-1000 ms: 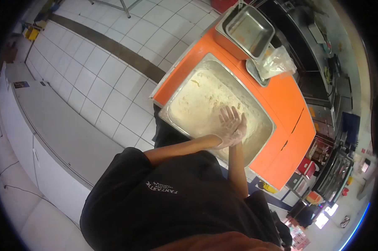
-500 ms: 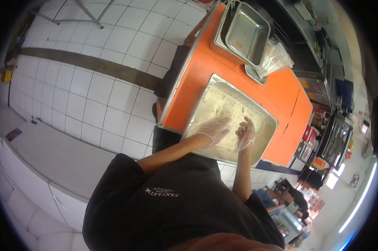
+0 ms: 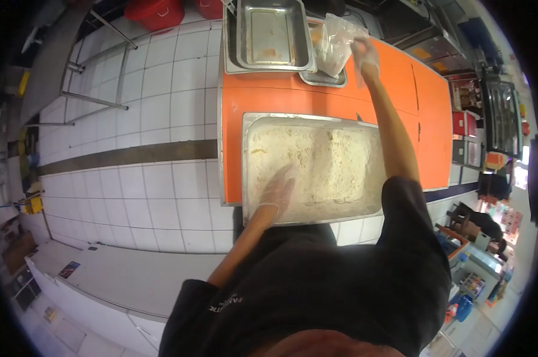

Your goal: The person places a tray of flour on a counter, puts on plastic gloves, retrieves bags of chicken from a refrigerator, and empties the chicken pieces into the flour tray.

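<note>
A large metal pan point(image 3: 251, 128) holds pale, crumbly flour mixture point(image 3: 316, 163). My left hand point(image 3: 279, 189), in a clear plastic glove, is over the flour at the pan's left side, fingers stretched out and holding nothing. Beyond the pan, my gloved right hand point(image 3: 366, 55) reaches to the right edge of a clear plastic bag point(image 3: 335, 44) with pale contents. Its fingers are partly bent and slightly blurred, apparently apart; whether they touch the bag is unclear. Under the bag is a small metal tray point(image 3: 322, 80).
Stacked metal pans point(image 3: 271, 38) stand at the far left of the orange table point(image 3: 269, 95). White floor tiles point(image 3: 120, 196) lie to the left, with a metal-legged table point(image 3: 60, 65) and a red bucket point(image 3: 154, 15). A long pale counter point(image 3: 120, 268) is at lower left.
My right hand has left the flour and moved up to the plastic bag. My left hand remains over the pan, its fingers now straighter. The camera view has turned.
</note>
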Available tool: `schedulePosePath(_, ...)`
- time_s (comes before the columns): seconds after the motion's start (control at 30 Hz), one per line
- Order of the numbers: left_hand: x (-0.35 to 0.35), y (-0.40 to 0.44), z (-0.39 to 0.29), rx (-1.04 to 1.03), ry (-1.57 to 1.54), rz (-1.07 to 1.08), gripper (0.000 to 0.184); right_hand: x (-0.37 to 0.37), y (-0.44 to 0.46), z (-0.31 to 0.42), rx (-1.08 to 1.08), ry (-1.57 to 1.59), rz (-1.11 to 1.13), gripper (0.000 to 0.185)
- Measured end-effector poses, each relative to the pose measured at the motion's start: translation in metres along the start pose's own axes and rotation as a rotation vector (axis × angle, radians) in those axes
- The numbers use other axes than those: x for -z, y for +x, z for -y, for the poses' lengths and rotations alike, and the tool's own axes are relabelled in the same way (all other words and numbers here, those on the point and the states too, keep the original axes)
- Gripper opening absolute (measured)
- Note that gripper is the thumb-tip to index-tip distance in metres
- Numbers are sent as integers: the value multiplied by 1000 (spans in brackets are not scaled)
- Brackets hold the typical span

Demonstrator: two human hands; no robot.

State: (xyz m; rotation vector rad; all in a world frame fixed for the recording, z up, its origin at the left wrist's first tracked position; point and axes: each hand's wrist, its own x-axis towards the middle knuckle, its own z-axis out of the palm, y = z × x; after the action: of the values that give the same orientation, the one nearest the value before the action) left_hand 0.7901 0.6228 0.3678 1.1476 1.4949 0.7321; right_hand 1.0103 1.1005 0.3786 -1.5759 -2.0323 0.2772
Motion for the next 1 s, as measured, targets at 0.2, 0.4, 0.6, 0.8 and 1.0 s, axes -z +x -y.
schedulePosePath(0.2, -49, -7, -13, 207, -28, -104, 50, -7, 77, -11, -121, -135, 108, 46)
schedulePosePath(0.4, -79, -4, -40, 309, 8, -75, 57, 20, 70, 4, -110, -283, 360, 55)
schedulePosePath(0.6, -100, -11, -47, 275, 6, -104, 57, -2, 72, -19, -207, -175, 178, 67)
schedulePosePath(0.8, -110, -22, -51, 191, 207, -128, 51, -44, 86, -44, -199, 109, 111, 67)
schedulePosePath(1.0, -122, -24, -45, 102, 425, -119, 48, -88, 94, -75, -83, 66, 171, 48)
